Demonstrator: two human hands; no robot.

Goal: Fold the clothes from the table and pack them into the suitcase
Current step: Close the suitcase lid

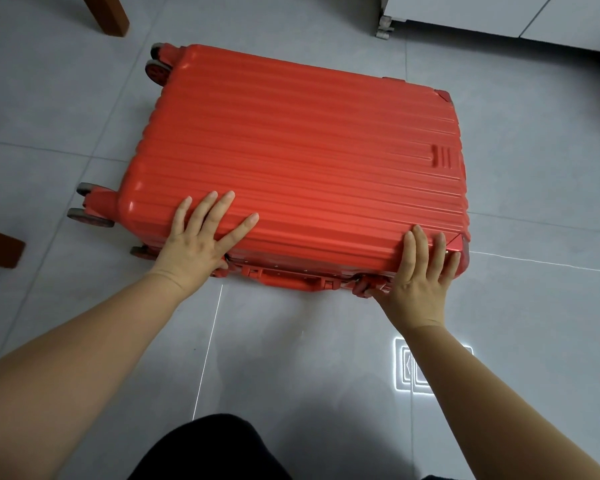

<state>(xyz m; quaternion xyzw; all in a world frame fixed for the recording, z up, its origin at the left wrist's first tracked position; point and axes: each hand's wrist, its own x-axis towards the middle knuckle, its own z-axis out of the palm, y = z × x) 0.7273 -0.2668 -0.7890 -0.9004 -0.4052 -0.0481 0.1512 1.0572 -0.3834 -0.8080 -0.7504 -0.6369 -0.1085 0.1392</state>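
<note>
A red ribbed hard-shell suitcase (302,150) lies flat and closed on the grey tiled floor, wheels to the left, its side handle (284,280) facing me. My left hand (201,237) rests flat on the lid's near left edge with fingers spread and straight. My right hand (423,268) presses flat on the lid's near right corner, thumb down by a latch (364,285) on the near side. No clothes are in view.
Brown wooden legs stand at the top left (108,13) and the left edge (0,251). A white cabinet on casters (499,19) sits at the top right. My dark-clothed knee (208,448) is at the bottom. Bright light lines cross the floor tiles.
</note>
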